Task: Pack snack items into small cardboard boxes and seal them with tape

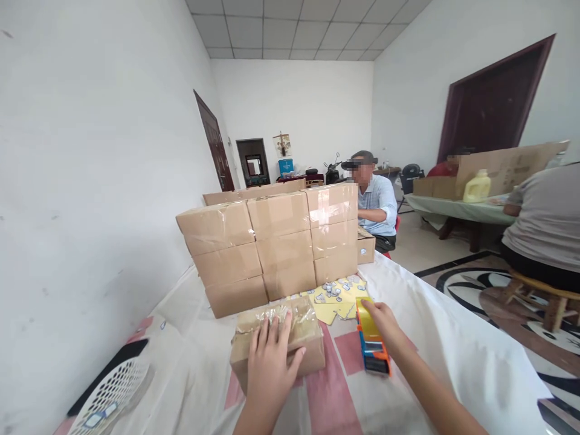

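Observation:
A taped brown cardboard box [306, 353] lies on the table in front of me. My left hand [272, 350] rests flat on its top and near side, fingers spread. To the right, my right hand [383, 320] grips a blue and orange tape dispenser [375, 350] by its end with the yellow tape roll. The dispenser's dark end points toward me and sits apart from the box. Behind the box lie yellow sheets and small pale stickers [333, 292]. My right fingers are partly hidden behind the dispenser.
Several taped boxes [283, 248] form a stacked wall across the table. A white perforated basket [111, 393] stands at the left edge by a black flat object [109, 371]. A person in a light blue shirt [378, 205] sits beyond. A red-and-white cloth [435, 338] covers the table.

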`<state>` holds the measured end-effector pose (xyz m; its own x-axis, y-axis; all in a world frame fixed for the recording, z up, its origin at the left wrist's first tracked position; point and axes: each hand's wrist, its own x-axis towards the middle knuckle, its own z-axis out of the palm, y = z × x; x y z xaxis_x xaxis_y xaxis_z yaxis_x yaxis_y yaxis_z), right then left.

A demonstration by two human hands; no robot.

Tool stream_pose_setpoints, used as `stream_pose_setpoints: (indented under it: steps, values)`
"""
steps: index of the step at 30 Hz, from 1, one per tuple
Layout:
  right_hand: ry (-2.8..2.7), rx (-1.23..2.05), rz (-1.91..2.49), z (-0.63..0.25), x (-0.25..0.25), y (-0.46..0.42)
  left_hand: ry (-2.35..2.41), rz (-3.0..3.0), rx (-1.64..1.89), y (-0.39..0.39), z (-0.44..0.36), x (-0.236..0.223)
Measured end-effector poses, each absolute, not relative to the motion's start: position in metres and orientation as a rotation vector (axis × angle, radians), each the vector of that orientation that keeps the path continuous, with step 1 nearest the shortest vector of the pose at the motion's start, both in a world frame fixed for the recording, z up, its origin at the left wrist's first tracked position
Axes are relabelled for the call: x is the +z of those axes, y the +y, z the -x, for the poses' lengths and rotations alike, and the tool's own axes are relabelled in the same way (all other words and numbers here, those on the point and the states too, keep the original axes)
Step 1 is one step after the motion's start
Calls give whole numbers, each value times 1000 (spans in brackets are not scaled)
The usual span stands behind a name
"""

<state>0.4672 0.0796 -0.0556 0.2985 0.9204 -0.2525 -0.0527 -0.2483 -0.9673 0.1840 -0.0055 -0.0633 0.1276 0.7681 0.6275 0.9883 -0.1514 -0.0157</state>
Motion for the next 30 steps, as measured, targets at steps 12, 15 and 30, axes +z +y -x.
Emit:
stream_pose_setpoints:
  steps: [12, 15, 30]
  values:
    - [-980, 1297, 1359, -461, -67, 86, -1526, 1998, -704, -3, -177, -59]
    - [-970, 1360, 1356, -467, -63, 84, -1440, 1967, -783, -5, -182, -58]
    - [-930, 1548, 955, -460, -48, 71, -1629, 2496, -1049, -16, -306, -109]
